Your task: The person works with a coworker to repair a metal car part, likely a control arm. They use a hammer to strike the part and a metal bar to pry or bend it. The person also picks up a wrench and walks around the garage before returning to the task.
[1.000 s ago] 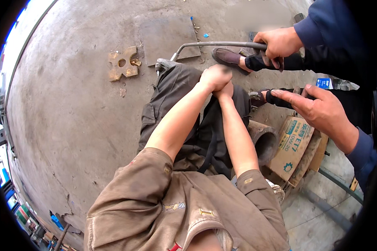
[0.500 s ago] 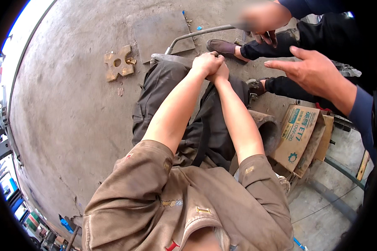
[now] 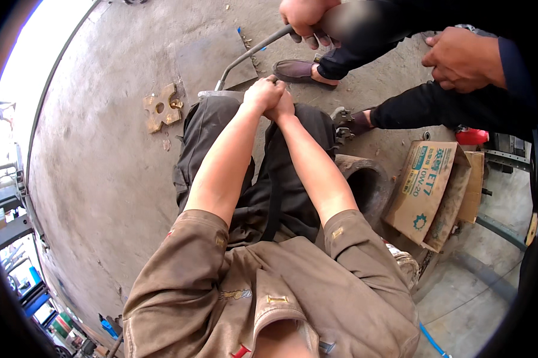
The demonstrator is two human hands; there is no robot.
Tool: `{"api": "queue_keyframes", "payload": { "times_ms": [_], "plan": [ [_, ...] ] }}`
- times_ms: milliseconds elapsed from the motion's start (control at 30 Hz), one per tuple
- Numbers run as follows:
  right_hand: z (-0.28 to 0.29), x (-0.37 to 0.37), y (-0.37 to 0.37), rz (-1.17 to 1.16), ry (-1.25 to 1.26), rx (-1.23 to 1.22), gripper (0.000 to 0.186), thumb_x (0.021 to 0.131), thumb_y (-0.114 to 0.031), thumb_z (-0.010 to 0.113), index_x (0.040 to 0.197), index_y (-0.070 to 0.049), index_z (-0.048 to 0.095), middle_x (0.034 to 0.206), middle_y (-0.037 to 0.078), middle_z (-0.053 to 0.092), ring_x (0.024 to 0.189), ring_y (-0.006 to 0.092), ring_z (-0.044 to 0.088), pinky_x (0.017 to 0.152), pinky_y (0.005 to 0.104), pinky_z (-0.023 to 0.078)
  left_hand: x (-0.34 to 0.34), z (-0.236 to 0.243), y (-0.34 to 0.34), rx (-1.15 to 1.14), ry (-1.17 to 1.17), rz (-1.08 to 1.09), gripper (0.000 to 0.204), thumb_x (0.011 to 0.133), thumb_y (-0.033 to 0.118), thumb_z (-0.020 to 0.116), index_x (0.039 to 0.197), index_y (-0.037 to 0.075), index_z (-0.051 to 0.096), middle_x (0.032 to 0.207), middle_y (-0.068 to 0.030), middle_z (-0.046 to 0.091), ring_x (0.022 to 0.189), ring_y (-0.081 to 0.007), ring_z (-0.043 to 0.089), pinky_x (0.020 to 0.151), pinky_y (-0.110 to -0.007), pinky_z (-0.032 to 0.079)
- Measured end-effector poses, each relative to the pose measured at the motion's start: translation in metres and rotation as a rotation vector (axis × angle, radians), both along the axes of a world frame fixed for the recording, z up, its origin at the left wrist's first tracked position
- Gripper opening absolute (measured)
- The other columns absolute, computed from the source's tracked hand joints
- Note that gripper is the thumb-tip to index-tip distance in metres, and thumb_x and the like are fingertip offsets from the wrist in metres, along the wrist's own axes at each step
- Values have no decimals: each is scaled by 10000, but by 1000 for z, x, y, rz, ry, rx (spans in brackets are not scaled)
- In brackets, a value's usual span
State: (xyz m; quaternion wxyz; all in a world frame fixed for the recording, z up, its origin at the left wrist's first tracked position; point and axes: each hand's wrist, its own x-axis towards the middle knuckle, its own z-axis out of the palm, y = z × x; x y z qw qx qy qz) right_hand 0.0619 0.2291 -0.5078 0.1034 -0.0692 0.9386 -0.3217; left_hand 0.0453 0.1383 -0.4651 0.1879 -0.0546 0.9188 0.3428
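Note:
My left hand [image 3: 263, 93] and my right hand [image 3: 282, 106] are clasped together at my knees, fingers closed. Whether anything is inside them is hidden. A grey metal piece [image 3: 224, 94] shows past my left knee and runs toward my hands; I cannot tell if they touch it. From near its left end rises a bent metal bar [image 3: 241, 58]. A co-worker's hand [image 3: 304, 21] grips the upper end of that bar. The co-worker's other hand [image 3: 467, 59], fingers curled, hangs above their leg.
A notched, yellowish metal plate [image 3: 161, 108] lies on the floor at left, near a flat grey sheet [image 3: 212, 56]. Right of my legs are a hollow metal cylinder [image 3: 370, 185] and an open cardboard box [image 3: 421, 185]. The co-worker's shoe [image 3: 294, 70] stands beyond my hands.
The whole view has shifted slightly. The co-worker's outstretched hand has drawn back to the upper right and curled its fingers; their other hand stays on the bar. My hands remain clasped.

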Motion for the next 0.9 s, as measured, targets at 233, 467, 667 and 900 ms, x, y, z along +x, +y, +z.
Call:
{"api": "queue_keyframes", "payload": {
  "times_ms": [233,467,667,900],
  "plan": [
    [-7,-7,6,211,14,-134,449,715,-359,713,1071,-94,642,1107,179,659,1085,339,604,946,431,476,-21,3,2,-146,-81,-131,565,888,421,450,1263,15,564,1272,-238,580,1208,-359,545,1029,-425,419],
    [-39,-13,20,332,1,-49,437,702,-194,659,1126,-91,633,1195,150,635,1130,306,587,972,411,463,-49,18,24,-263,-257,-431,577,860,451,489,1191,3,636,1264,-244,583,1211,-361,549,1018,-415,434],
    [-48,-20,-3,215,-46,207,573,729,-136,637,1278,-51,497,1305,225,540,1182,352,546,952,435,482,-67,-23,6,-164,-66,-751,583,864,388,487,1311,18,544,1376,-232,502,1319,-335,445,1083,-434,349],
    [-2,-25,-4,329,-140,334,574,728,-100,644,1278,-7,508,1290,242,543,1199,352,533,1020,411,437,-74,-5,-2,-235,-188,-1015,515,906,428,432,1266,104,608,1335,-168,562,1248,-311,518,1017,-416,386]
  ]
}}
